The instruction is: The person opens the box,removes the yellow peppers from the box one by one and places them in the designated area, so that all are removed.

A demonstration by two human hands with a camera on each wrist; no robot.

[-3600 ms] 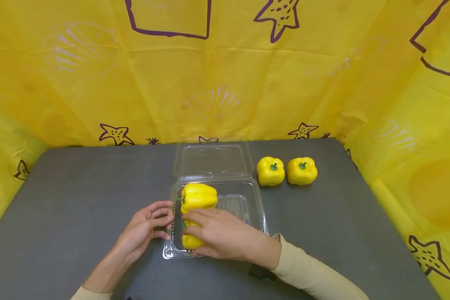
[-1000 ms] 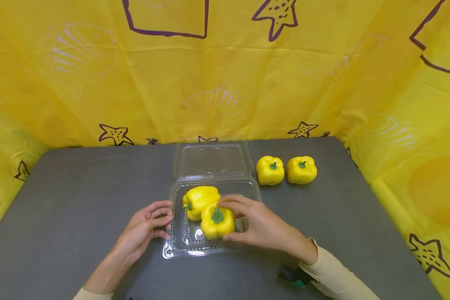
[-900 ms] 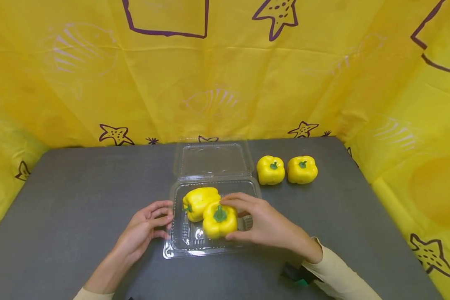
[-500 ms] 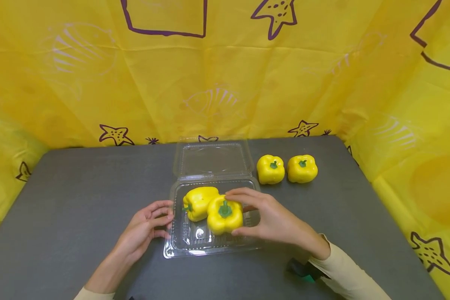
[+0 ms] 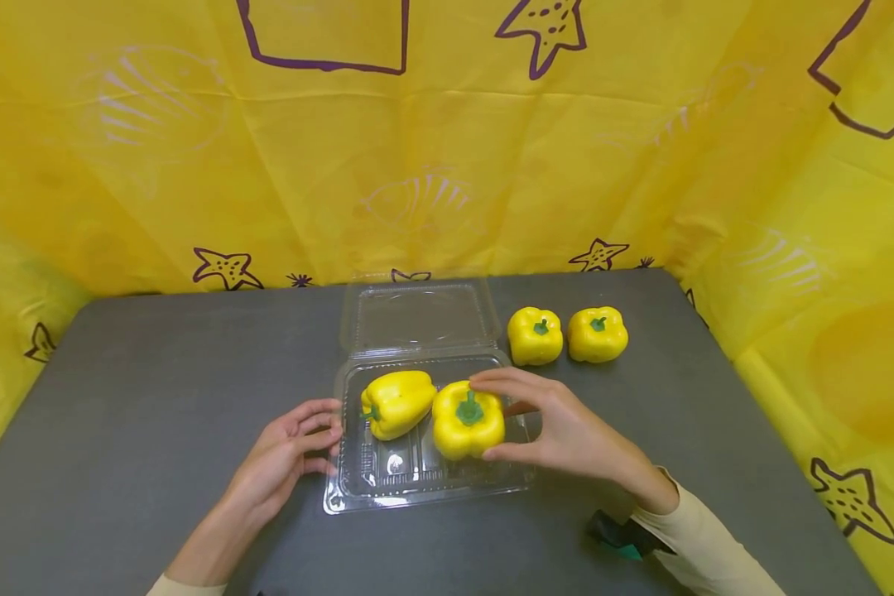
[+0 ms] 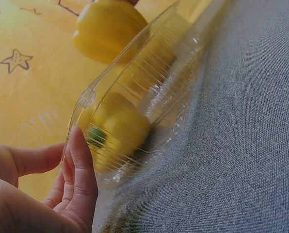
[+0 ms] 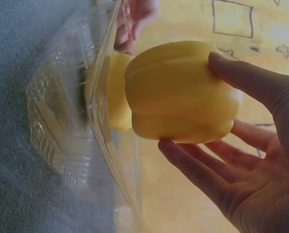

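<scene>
A clear plastic clamshell container (image 5: 425, 499) lies with its lid (image 5: 420, 319) folded back. My left hand (image 5: 286, 451) pinches its left rim between thumb and fingers, as the left wrist view shows. Inside, on the left, a yellow bell pepper (image 5: 398, 404) rests on its side, green stem pointing left. My right hand (image 5: 566, 426) holds another yellow bell pepper (image 7: 178, 92) between thumb and fingertips. In the right wrist view this pepper is raised above the rim; from the head its stem faces the camera, over the container's right half.
Two more yellow bell peppers (image 5: 535, 338) stand upright on the grey table (image 5: 179, 372), right of the lid. A yellow printed cloth (image 5: 305, 174) hangs behind the table and along its sides. A small dark object (image 5: 622, 534) shows under my right wrist.
My right hand has raised the near pepper from the container's left side and carried it right, stem now toward the camera. The remaining pepper has turned slightly. My left hand stays at the rim.
</scene>
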